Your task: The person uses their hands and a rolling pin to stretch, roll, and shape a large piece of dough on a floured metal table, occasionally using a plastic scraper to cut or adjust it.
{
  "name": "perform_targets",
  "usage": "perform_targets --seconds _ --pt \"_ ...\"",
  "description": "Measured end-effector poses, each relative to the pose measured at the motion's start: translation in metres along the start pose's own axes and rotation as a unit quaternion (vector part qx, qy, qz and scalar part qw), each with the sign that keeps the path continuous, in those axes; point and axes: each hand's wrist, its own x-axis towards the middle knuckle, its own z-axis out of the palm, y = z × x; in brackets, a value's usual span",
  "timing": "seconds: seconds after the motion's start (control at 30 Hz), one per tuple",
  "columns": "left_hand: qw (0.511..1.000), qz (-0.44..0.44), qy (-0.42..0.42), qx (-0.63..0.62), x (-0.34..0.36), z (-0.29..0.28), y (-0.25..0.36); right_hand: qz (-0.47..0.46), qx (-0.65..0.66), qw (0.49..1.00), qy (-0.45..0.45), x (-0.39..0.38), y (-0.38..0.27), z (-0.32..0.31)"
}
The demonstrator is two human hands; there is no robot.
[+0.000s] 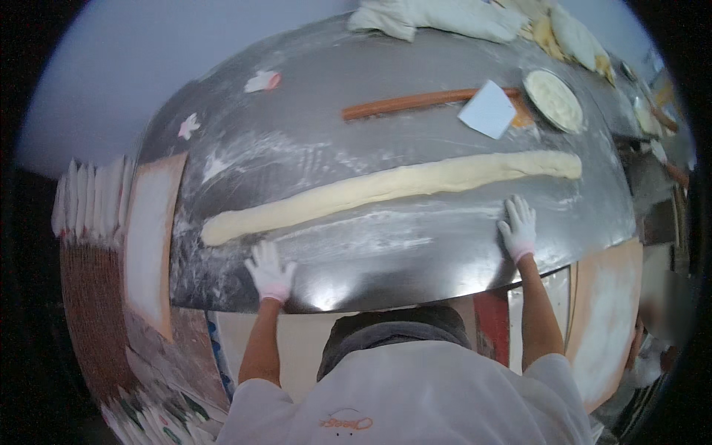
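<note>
A long pale rope of dough [386,185] lies across the floured steel table [334,271], its right end farther from me than its left. My left hand [271,271], in a white glove with a pink cuff, rests with spread fingers just below the dough near its left end. My right hand [519,230], gloved the same way, lies with fingers apart just below the right part of the dough. Neither hand holds anything.
Behind the dough lie a wooden rolling pin [400,104], a white scraper [486,110] and a bowl [552,100] of white contents. Cloths [437,15] lie at the back. Floured boards [148,230] [601,319] flank the table. Two small white-and-pink scraps lie at back left.
</note>
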Motion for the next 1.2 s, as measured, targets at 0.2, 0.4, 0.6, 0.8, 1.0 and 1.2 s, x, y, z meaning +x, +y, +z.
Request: perform_targets --seconds 0.2,0.4,0.6,0.8,1.0,1.2 --pt "0.963 -0.252 0.054 -0.085 0.02 0.016 -0.173 0.063 0.002 0.998 0.007 -0.025 -0.023 0.028" --pt "0.935 -0.325 0.109 -0.089 0.044 0.008 -0.19 0.023 0.073 0.997 -0.029 -0.015 -0.105 0.01" --pt "0.932 -0.3 0.149 -0.136 0.016 -0.02 -0.128 -0.201 -0.04 0.965 -0.161 0.005 -0.253 -0.029" --pt "0.971 -0.029 0.162 -0.171 -0.005 -0.003 0.016 -0.062 -0.037 0.995 -0.069 0.009 -0.106 -0.012" --pt "0.849 0.354 0.129 -0.37 -0.011 0.03 0.205 -0.018 -0.008 1.0 0.024 0.012 0.005 -0.005" --pt "0.877 0.302 0.193 -0.319 -0.007 0.007 0.204 -0.179 0.058 0.978 -0.093 0.032 -0.097 -0.035"
